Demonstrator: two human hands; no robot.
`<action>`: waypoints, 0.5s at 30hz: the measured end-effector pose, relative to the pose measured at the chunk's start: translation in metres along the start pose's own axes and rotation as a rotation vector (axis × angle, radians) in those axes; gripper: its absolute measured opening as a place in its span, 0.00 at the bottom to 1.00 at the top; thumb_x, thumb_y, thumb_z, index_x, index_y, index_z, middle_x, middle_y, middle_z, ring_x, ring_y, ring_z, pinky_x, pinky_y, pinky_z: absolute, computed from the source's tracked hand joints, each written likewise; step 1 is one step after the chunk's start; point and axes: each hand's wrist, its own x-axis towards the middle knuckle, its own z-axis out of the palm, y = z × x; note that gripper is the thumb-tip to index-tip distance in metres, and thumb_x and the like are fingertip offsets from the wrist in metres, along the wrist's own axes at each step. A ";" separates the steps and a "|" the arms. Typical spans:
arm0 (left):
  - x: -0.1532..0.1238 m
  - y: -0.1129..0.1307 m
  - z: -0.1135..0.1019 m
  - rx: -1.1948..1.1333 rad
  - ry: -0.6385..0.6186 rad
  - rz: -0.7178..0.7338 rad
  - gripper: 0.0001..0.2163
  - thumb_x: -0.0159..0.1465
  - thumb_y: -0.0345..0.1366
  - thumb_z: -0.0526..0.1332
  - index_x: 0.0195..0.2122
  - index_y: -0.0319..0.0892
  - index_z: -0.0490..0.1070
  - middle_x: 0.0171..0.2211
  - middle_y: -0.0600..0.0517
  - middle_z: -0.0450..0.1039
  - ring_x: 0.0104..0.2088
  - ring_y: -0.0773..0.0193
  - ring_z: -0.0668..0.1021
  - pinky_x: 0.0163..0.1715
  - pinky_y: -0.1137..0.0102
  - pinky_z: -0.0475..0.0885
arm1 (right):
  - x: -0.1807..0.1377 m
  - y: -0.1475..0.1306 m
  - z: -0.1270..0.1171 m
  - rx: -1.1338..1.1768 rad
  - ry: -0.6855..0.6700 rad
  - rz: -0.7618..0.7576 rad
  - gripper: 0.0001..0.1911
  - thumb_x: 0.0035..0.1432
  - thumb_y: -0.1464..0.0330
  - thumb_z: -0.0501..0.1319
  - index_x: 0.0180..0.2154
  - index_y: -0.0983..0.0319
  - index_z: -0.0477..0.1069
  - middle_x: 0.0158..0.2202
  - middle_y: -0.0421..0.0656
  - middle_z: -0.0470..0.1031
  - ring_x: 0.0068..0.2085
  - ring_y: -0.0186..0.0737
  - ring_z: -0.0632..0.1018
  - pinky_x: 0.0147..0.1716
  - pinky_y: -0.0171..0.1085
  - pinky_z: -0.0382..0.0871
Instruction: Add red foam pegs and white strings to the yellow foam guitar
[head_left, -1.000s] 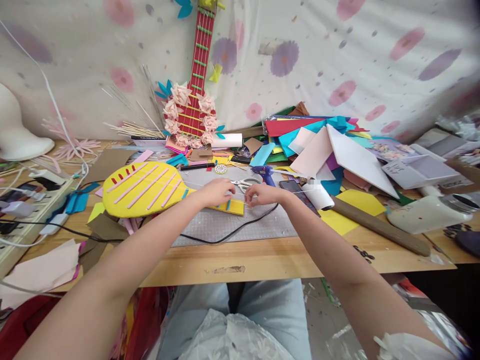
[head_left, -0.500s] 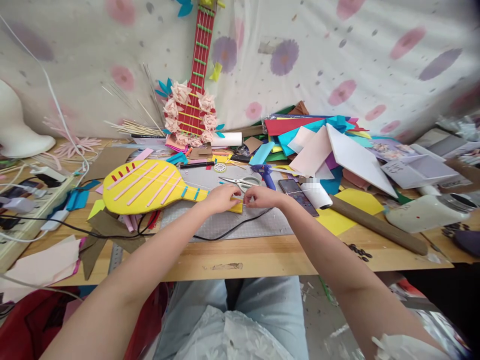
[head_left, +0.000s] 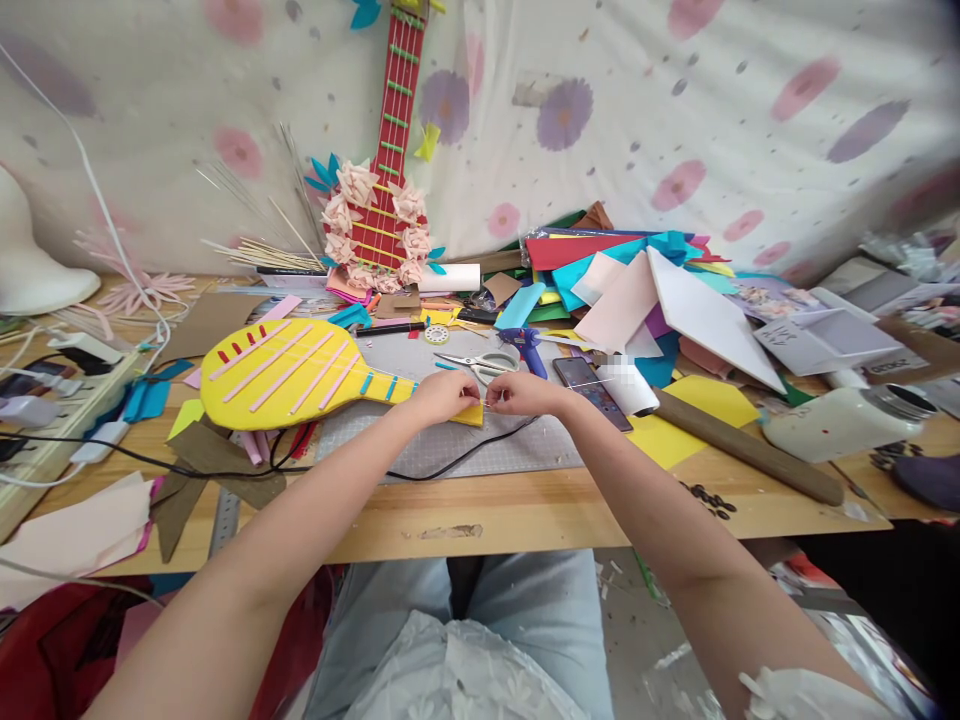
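Observation:
A yellow paper-covered toy guitar (head_left: 225, 390) lies flat, its neck pointing right. Pink strips cross its body and blue strips its neck. Over the far end of the neck is my left hand (head_left: 448, 397), fingers pinched together at the tip. Close beside it, my right hand (head_left: 521, 393) is closed in a pinch. A fine white thread (head_left: 486, 404) shows between the two sets of fingertips. More thread runs from the white spool (head_left: 637, 390) across the phone (head_left: 592, 392). Exactly how the fingers grip the thread is partly hidden.
Scissors (head_left: 487, 364) and a blue glue gun (head_left: 525, 350) lie just beyond my hands on the grey cutting mat (head_left: 450, 455). A black cable (head_left: 465, 460) crosses it. Behind stands a red toy guitar (head_left: 382, 220) with paper flowers. Coloured sheets (head_left: 600, 255) are heaped at the back right.
The camera view has shifted slightly. Both hands stay at the neck's end, pinched close together, with only small finger movement.

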 end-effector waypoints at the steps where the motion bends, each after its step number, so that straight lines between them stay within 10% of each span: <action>1: 0.000 0.001 0.000 -0.006 0.002 -0.014 0.08 0.58 0.36 0.58 0.35 0.44 0.76 0.36 0.52 0.77 0.36 0.62 0.76 0.35 0.71 0.68 | 0.000 0.000 -0.001 0.004 -0.001 0.007 0.07 0.51 0.70 0.58 0.32 0.64 0.74 0.33 0.44 0.76 0.34 0.37 0.73 0.31 0.33 0.62; 15: 0.001 0.008 0.000 0.064 0.018 -0.060 0.09 0.61 0.35 0.54 0.36 0.43 0.73 0.40 0.50 0.75 0.39 0.61 0.75 0.38 0.69 0.68 | -0.026 0.018 -0.016 0.163 0.004 0.077 0.04 0.49 0.70 0.57 0.31 0.60 0.68 0.32 0.39 0.77 0.34 0.36 0.75 0.31 0.32 0.63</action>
